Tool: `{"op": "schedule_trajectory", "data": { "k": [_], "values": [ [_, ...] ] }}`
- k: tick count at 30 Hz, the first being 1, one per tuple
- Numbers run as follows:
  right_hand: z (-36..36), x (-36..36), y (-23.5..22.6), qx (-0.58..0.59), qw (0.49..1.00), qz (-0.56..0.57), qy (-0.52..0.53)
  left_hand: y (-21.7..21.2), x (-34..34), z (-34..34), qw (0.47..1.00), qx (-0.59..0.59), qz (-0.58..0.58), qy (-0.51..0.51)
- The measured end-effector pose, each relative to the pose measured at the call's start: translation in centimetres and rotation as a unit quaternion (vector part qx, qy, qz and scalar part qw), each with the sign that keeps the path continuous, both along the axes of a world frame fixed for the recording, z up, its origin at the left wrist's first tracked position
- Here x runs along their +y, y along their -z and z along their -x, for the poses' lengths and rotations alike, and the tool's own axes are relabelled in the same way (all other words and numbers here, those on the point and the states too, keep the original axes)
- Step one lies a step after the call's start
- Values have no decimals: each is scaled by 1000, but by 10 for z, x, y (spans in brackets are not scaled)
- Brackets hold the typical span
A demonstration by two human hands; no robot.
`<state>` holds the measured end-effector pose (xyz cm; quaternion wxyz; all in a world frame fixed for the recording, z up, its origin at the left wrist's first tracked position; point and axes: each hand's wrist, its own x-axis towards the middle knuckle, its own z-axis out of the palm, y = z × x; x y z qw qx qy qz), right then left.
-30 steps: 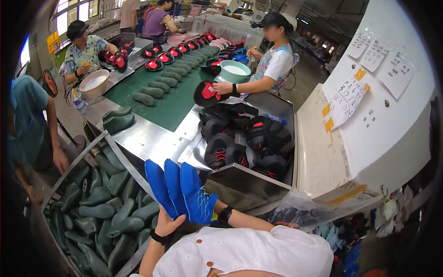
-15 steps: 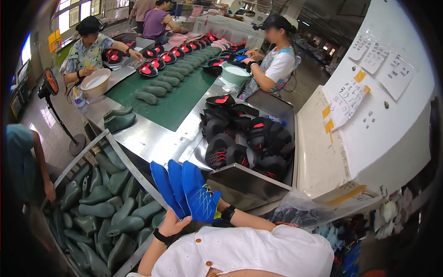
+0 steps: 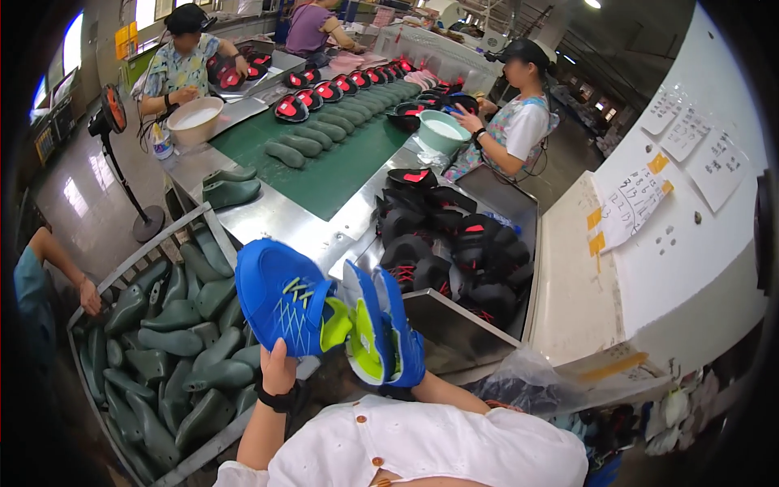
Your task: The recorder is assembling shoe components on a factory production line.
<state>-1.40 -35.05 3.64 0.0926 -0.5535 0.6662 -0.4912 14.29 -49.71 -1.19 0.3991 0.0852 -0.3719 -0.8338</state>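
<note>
In my left hand [image 3: 277, 369] is a blue shoe upper [image 3: 280, 296] with a lime-green lining and crossed yellow-green laces, its toe pointing up and left. My fingers wrap round behind it, with the thumb on the near side. Just to its right, more blue shoe uppers [image 3: 398, 329] stand on end, pressed together, one lime lining facing me. My right forearm [image 3: 450, 394] reaches up to them; the right hand is mostly hidden behind them and seems to grip them. All are held above the near edge of the metal table [image 3: 280, 231].
A metal-framed bin of green shoe lasts [image 3: 174, 341] stands at left. Black shoe uppers [image 3: 430, 243] fill a metal tray on the right. Lasts line a green conveyor belt [image 3: 324, 195]. Co-workers [image 3: 519, 114] stand beyond, and a person's arm [image 3: 69, 268] is at far left.
The fanned blue uppers have parted: one has moved left in my left hand and turned, while the others have tilted upright at the right. The whole view has shifted slightly.
</note>
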Motion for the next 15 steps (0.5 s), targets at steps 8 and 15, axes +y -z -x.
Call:
{"op": "schedule_trajectory", "data": {
  "k": [8,15],
  "values": [
    [17,17,17,-128,989,-43,-56,11,-4,3,1000,2,-3,-23],
    [17,-7,40,-246,963,-80,-78,18,-10,9,999,-16,-21,-33]
  ]
}}
